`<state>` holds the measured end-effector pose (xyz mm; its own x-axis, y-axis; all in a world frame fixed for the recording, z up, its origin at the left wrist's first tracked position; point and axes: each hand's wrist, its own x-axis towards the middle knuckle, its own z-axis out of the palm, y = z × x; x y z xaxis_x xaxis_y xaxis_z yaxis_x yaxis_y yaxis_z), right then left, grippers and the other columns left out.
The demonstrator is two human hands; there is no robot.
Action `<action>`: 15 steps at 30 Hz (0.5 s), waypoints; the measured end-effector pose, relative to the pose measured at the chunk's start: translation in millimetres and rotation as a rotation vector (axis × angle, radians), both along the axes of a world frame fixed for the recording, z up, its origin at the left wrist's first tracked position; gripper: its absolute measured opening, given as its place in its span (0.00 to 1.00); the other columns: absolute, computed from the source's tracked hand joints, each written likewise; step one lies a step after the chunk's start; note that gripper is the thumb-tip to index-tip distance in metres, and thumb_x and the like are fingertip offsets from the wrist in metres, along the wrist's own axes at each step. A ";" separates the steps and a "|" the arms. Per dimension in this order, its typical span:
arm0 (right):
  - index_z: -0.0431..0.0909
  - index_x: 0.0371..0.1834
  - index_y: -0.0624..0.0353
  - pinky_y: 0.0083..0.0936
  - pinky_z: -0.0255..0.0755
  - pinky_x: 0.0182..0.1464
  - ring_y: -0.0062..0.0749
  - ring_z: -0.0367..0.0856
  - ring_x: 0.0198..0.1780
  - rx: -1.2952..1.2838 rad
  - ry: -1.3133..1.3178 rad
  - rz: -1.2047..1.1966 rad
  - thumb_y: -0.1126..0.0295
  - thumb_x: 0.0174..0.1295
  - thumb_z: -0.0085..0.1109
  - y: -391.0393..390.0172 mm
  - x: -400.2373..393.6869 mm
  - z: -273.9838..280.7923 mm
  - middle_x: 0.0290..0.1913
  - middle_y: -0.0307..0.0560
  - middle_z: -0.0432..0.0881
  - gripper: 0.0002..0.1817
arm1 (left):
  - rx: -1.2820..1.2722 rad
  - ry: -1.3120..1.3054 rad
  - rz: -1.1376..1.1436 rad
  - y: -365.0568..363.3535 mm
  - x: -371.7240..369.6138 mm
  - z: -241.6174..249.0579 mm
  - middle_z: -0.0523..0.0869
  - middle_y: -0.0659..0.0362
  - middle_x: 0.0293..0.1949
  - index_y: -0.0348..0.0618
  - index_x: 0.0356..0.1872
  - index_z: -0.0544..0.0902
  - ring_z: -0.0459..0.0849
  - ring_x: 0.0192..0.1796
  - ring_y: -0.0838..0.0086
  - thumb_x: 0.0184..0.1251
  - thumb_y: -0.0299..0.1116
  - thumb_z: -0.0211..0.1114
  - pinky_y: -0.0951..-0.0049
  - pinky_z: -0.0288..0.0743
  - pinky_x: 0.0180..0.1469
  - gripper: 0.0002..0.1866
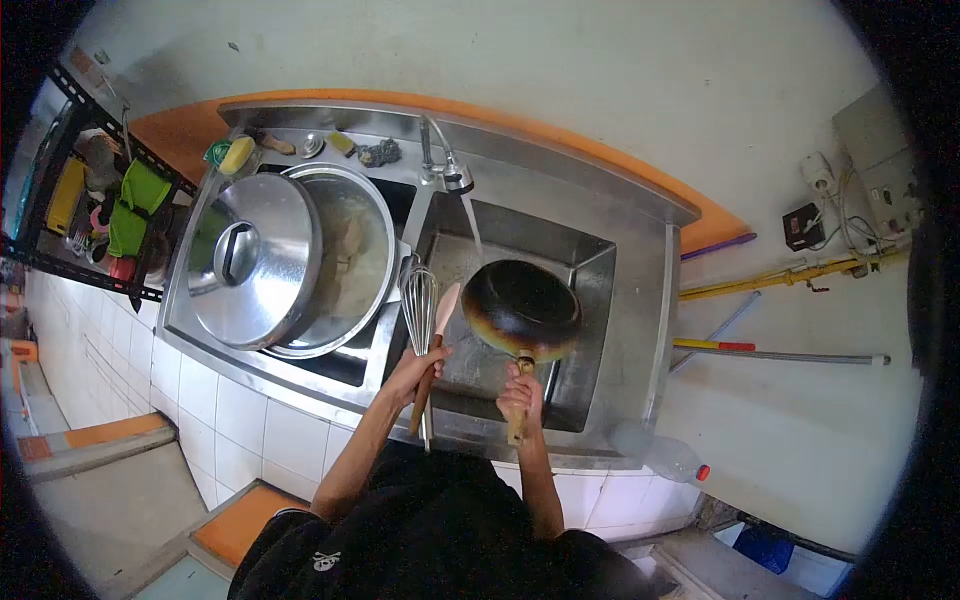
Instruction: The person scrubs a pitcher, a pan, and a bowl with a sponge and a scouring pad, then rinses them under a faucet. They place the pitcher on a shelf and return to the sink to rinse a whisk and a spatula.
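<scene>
My left hand (415, 375) is closed around the handles of a wire whisk (418, 305) and a pinkish spatula or spoon (448, 305) with a wooden handle, both heads pointing up. In my right hand (522, 400) is the handle of a frying pan (522, 305), its dark, scorched underside facing me. The pan hangs over the right basin of the steel sink (640, 330). Water runs from the faucet (455, 178) into that basin, just left of and behind the pan. Whatever lies under the pan is hidden.
Over the left basin sits a large metal bowl (375, 215) of cloudy water, partly covered by a big steel lid (255, 285). A yellow sponge (237, 155) and a scouring pad (379, 153) lie on the back ledge. A plastic bottle (668, 457) stands right, a dish rack (100, 190) left.
</scene>
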<state>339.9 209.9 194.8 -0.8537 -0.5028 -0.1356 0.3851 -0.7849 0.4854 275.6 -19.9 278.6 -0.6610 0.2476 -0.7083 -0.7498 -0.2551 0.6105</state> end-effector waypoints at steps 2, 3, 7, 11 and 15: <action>0.60 0.63 0.66 0.08 0.59 0.11 0.09 0.55 0.08 -0.111 0.130 -0.047 0.78 0.57 0.36 -0.8 3.2 0.5 0.08 0.29 0.54 0.26 | 0.034 0.029 0.006 9.4 6.7 3.3 0.72 0.66 0.19 0.44 0.28 0.73 0.73 0.23 0.81 0.55 0.35 0.67 0.80 0.69 0.29 0.11; 0.61 0.62 0.66 0.08 0.59 0.11 0.09 0.55 0.08 -0.146 0.136 -0.062 0.78 0.58 0.36 -0.5 2.4 7.5 0.09 0.29 0.55 0.25 | 0.050 0.043 0.009 14.0 8.8 4.9 0.72 0.66 0.19 0.44 0.28 0.73 0.74 0.24 0.81 0.55 0.35 0.67 0.80 0.69 0.29 0.11; 0.64 0.41 0.62 0.08 0.57 0.09 0.08 0.54 0.08 -0.158 0.090 -0.091 0.78 0.59 0.39 1.6 -8.0 54.0 0.10 0.28 0.55 0.08 | 0.015 0.148 -0.078 29.2 13.1 10.8 0.74 0.65 0.20 0.44 0.27 0.73 0.75 0.23 0.80 0.56 0.35 0.67 0.80 0.71 0.27 0.11; 0.66 0.35 0.60 0.11 0.58 0.11 0.09 0.55 0.09 0.105 -0.011 -0.052 0.79 0.60 0.40 3.7 -7.8 58.7 0.12 0.28 0.56 0.04 | -0.094 0.207 -0.145 50.8 16.5 13.0 0.76 0.64 0.20 0.41 0.27 0.76 0.74 0.21 0.82 0.55 0.35 0.68 0.81 0.68 0.24 0.10; 0.67 0.32 0.58 0.13 0.54 0.13 0.12 0.55 0.11 0.613 -0.106 0.054 0.75 0.59 0.44 6.5 -4.7 52.4 0.14 0.30 0.58 0.02 | -0.133 0.189 -0.220 69.0 18.0 27.2 0.77 0.64 0.19 0.41 0.24 0.77 0.72 0.19 0.82 0.53 0.36 0.69 0.79 0.65 0.22 0.11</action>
